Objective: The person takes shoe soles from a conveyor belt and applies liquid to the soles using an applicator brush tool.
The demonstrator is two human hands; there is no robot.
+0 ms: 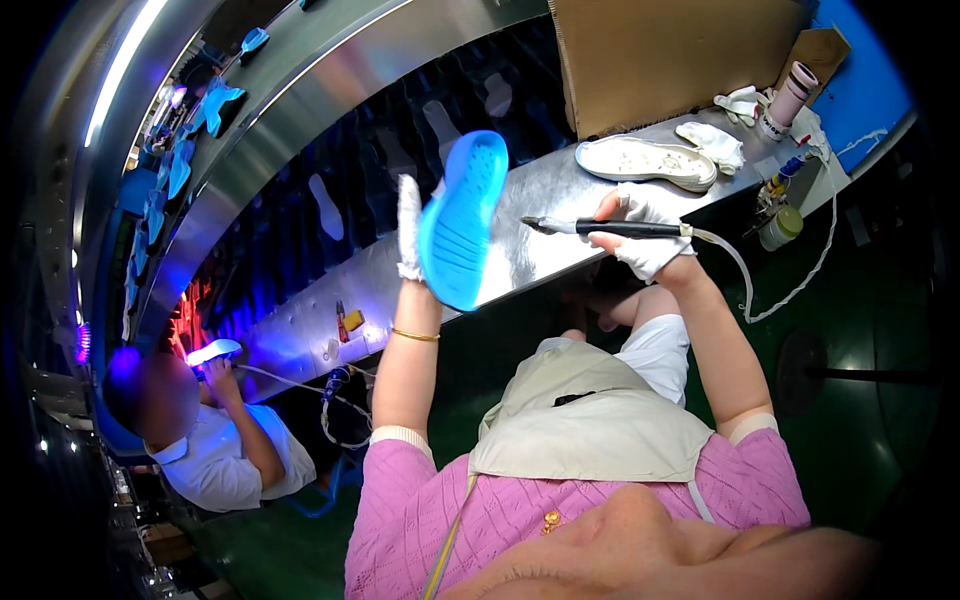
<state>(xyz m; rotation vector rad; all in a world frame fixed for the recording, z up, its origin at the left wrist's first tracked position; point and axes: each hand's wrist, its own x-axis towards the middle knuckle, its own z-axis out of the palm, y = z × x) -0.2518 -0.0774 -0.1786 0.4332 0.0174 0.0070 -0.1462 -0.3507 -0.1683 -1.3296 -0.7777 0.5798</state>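
Observation:
My left hand [409, 225], in a white glove, holds a blue shoe sole [465, 215] upright over the metal bench [535, 255]. Grooves and small holes mark the face of the sole; most of my left fingers are hidden behind it. In my right hand [645, 235], wearing a white glove with bare fingertips, is a black-handled brush [630, 229]. Its bristles point left at the sole and stay apart from it. A pale hose runs from the brush's rear end. Beyond my right hand lies a white shoe sole [648, 162] on the bench.
Along the bench's far side runs a dark rack [330, 190] with sole-shaped pieces. A cardboard sheet [680, 60] stands behind. At the right are a pink cup [793, 95], white gloves [712, 145] and a jar [781, 229]. Another person [225, 440] works at the left.

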